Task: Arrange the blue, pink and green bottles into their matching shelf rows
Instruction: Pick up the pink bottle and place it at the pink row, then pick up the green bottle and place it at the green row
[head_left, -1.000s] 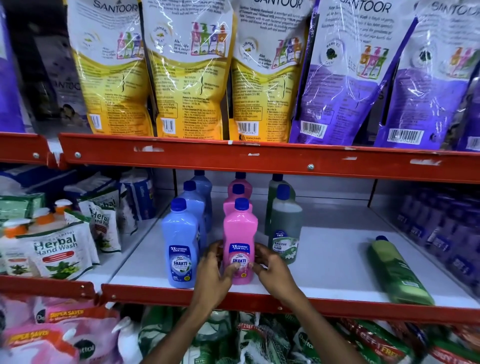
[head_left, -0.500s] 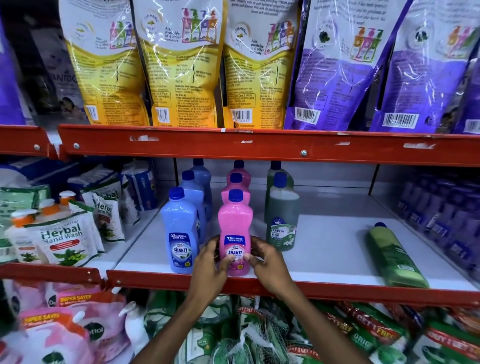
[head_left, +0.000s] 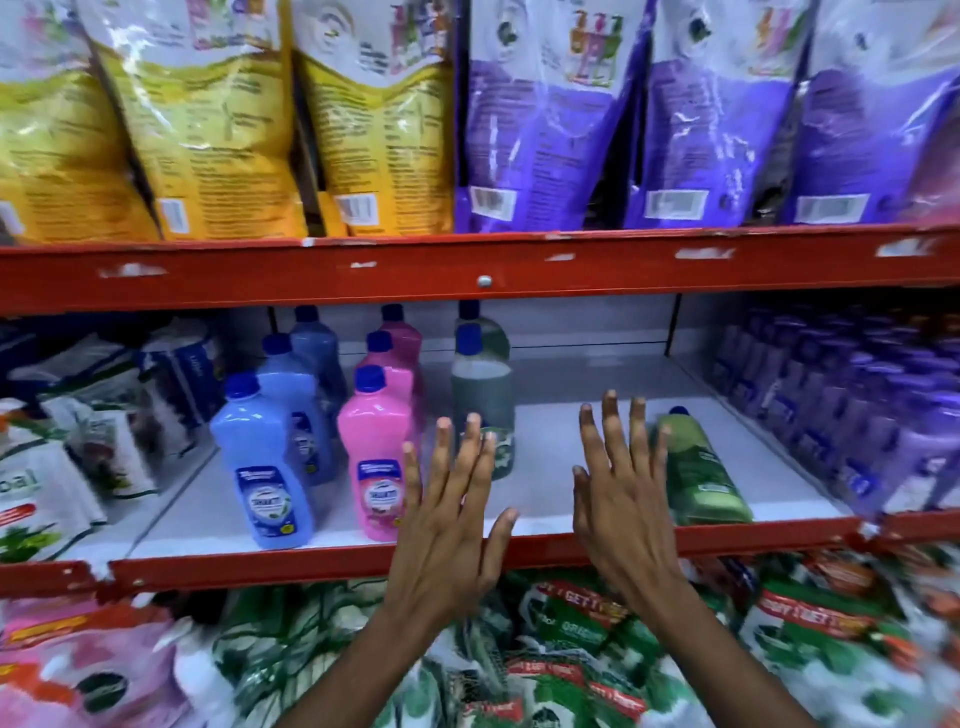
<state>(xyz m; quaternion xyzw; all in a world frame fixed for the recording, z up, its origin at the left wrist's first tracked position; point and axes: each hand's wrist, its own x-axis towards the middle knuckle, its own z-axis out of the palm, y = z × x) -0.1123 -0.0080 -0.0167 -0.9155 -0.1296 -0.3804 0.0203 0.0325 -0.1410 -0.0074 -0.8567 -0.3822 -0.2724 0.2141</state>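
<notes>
Here, both hands are raised, empty, in front of a white shelf (head_left: 571, 499) with a red front edge. The left hand (head_left: 447, 525) and the right hand (head_left: 618, 499) are spread flat with fingers apart, gripping nothing. On the shelf, three rows run from front to back: a row of blue bottles (head_left: 262, 462) on the left, a row of pink bottles (head_left: 374, 447) beside it, and a shorter row of upright green bottles (head_left: 483, 400) just to the right. One more green bottle (head_left: 701, 467) lies on its side near the front edge, apart from the rows, and the right hand is just beside it, its fingertips partly in front of it.

The likely step is picking up this lying bottle. To do it well, the right hand should wrap around the body rather than the cap, tip it upright, and set it at the front of the green row, label forward, without nudging the pink bottles alongside. The frame is blurred, so labels cannot be read.
</notes>
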